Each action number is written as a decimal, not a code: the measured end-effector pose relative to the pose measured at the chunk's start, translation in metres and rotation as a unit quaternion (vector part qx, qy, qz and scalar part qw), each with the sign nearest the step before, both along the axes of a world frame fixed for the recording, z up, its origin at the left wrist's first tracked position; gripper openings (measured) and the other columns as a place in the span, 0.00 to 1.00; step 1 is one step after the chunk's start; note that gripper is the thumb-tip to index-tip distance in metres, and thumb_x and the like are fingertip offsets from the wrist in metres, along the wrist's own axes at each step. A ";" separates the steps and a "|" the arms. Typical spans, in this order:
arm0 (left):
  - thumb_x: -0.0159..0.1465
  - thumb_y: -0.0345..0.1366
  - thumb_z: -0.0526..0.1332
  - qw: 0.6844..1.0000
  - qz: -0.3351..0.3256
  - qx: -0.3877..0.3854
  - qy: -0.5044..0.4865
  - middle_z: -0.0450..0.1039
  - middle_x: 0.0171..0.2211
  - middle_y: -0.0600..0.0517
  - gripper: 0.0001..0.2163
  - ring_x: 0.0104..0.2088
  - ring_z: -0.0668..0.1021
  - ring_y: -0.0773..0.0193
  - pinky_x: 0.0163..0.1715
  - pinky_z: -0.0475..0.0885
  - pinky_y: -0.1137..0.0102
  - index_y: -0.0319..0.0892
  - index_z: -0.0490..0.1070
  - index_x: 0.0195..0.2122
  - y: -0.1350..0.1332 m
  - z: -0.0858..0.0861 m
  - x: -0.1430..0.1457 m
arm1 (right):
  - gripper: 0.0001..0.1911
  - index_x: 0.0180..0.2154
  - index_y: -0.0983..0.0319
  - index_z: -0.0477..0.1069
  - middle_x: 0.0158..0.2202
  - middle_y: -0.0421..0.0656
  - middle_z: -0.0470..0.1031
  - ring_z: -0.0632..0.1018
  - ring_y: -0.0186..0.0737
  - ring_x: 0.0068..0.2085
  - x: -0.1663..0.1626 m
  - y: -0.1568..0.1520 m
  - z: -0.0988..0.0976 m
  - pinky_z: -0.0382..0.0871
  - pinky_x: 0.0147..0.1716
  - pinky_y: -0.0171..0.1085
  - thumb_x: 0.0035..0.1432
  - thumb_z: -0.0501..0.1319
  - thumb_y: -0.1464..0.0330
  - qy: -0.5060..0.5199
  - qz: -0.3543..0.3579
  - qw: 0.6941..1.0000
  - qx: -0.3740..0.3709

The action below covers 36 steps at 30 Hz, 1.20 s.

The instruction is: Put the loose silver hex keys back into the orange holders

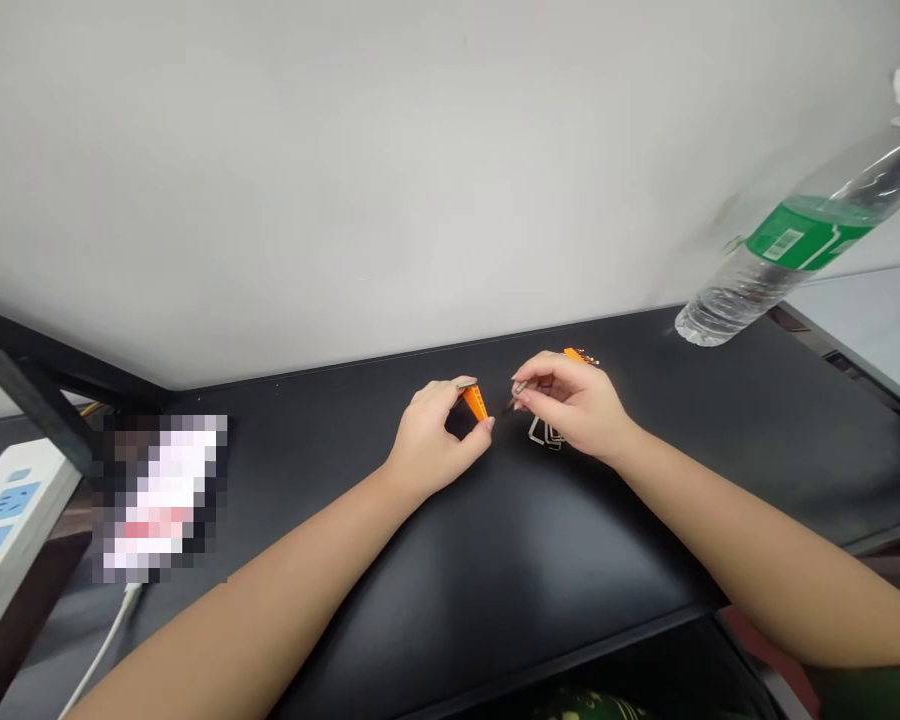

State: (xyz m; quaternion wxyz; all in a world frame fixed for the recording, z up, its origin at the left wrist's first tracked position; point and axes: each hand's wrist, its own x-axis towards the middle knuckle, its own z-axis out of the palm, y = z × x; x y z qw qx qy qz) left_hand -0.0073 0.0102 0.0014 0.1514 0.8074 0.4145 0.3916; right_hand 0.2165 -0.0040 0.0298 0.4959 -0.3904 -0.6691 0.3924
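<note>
Head view. My left hand point(435, 435) pinches one small orange holder point(475, 402) between thumb and forefinger, fingers closed on it and its open end turned toward my other hand, so that a piece can be brought to it from that side. My right hand point(570, 405) grips one thin metal key point(519, 388) at its fingertips, the free end pointing across the small gap toward the orange holder; the two parts are near but not touching. Both wrists rest low on the black worktop point(495, 560), which steadies the fine grip.

Just beneath my right palm lies a small heap of bent metal keys point(546, 434), close by for picking; they overlap, so I cannot count them. Beyond my right knuckles one more orange piece point(579, 355) shows, partly hidden.

Well away to the right of my fingers stands one clear bottle point(802, 235) with a green label. Far to the left sit one white power strip point(4, 515) and one cable point(109, 640).
</note>
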 end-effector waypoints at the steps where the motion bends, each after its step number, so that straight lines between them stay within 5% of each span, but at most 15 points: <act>1: 0.61 0.38 0.67 1.000 -0.005 0.001 0.007 0.81 0.44 0.49 0.18 0.42 0.81 0.57 0.48 0.77 0.59 0.44 0.72 0.52 0.000 0.000 0.000 | 0.06 0.39 0.58 0.75 0.39 0.43 0.75 0.80 0.40 0.37 -0.001 0.000 -0.001 0.80 0.41 0.46 0.63 0.67 0.63 0.032 -0.011 0.999 -0.013; 24: 0.61 0.39 0.66 0.997 -0.061 -0.004 0.047 0.82 0.45 0.48 0.17 0.45 0.82 0.55 0.50 0.75 0.57 0.44 0.74 0.52 -0.005 0.004 0.003 | 0.02 0.38 0.55 0.81 0.40 0.46 0.80 0.83 0.47 0.40 -0.004 -0.009 0.000 0.82 0.43 0.53 0.63 0.69 0.66 0.028 -0.022 0.998 0.049; 30: 0.60 0.39 0.67 0.996 -0.075 0.014 0.037 0.82 0.45 0.47 0.18 0.44 0.82 0.55 0.50 0.75 0.57 0.44 0.74 0.51 -0.005 0.004 0.003 | 0.02 0.39 0.55 0.80 0.40 0.44 0.80 0.84 0.45 0.39 -0.004 -0.006 -0.003 0.82 0.44 0.51 0.63 0.68 0.66 0.058 -0.015 0.998 0.005; 36: 0.60 0.36 0.66 0.994 -0.098 0.037 0.030 0.81 0.40 0.50 0.14 0.40 0.81 0.58 0.47 0.74 0.59 0.44 0.73 0.48 -0.005 0.004 0.005 | 0.09 0.43 0.57 0.79 0.40 0.44 0.82 0.82 0.42 0.41 -0.010 -0.005 -0.007 0.79 0.41 0.44 0.66 0.62 0.73 -0.157 -0.023 0.972 0.171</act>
